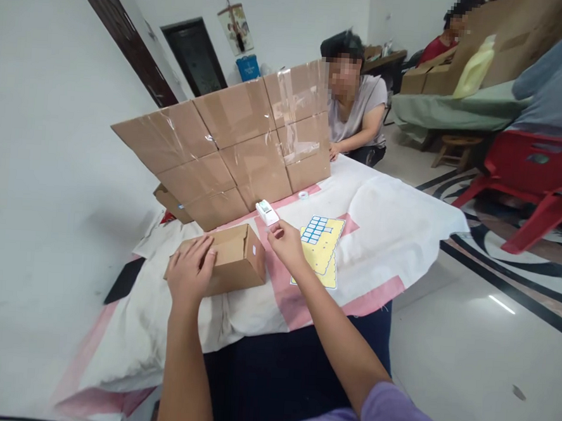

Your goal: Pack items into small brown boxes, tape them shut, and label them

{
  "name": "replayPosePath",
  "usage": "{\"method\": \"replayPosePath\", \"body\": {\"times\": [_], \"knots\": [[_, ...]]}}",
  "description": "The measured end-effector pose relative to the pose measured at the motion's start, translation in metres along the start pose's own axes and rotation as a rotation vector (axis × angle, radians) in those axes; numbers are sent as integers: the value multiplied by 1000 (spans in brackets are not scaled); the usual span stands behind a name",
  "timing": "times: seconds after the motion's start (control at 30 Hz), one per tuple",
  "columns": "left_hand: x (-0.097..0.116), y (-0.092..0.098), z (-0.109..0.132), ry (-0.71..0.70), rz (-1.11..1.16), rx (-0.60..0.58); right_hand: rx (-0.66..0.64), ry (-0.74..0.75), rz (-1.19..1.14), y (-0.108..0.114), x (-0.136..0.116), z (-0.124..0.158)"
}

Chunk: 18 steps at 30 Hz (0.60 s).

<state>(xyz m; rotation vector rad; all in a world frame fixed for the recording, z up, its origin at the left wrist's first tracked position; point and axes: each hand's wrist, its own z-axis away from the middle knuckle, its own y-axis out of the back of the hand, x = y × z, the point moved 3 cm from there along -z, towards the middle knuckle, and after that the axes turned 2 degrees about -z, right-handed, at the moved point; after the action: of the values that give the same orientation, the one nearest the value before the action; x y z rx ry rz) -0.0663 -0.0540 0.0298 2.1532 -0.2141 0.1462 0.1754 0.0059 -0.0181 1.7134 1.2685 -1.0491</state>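
My left hand point(192, 265) lies on top of a closed brown cardboard box point(233, 261), its fingers stretched over the lid. To the right of the box, my right hand point(286, 242) is closed, with thumb and fingertips pressed together. Whatever is between those fingertips is too small to make out. Just beyond them lies a small white device point(266, 213) with a greyish window; whether the fingers touch it I cannot tell. Yellow paper sheets point(324, 254) with blue outlines and a blue grid lie overlapping beside my right wrist.
A tall taped cardboard panel point(255, 164) stands across the table's far side. Near its foot lies a tape roll point(303, 195). A person point(358, 113) sits behind the table. A black flat object point(124, 280) lies left; a red chair point(536, 166) stands right.
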Motion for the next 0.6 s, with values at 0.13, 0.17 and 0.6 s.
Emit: {"method": "replayPosePath", "body": {"times": [0.13, 0.17, 0.6], "knots": [[1, 2, 2, -9, 11, 26, -4, 67, -79, -12, 9, 19], [2, 2, 2, -9, 13, 37, -4, 84, -89, -12, 13, 24], [5, 0, 3, 21, -6, 52, -30, 124, -208, -22, 2, 52]]}}
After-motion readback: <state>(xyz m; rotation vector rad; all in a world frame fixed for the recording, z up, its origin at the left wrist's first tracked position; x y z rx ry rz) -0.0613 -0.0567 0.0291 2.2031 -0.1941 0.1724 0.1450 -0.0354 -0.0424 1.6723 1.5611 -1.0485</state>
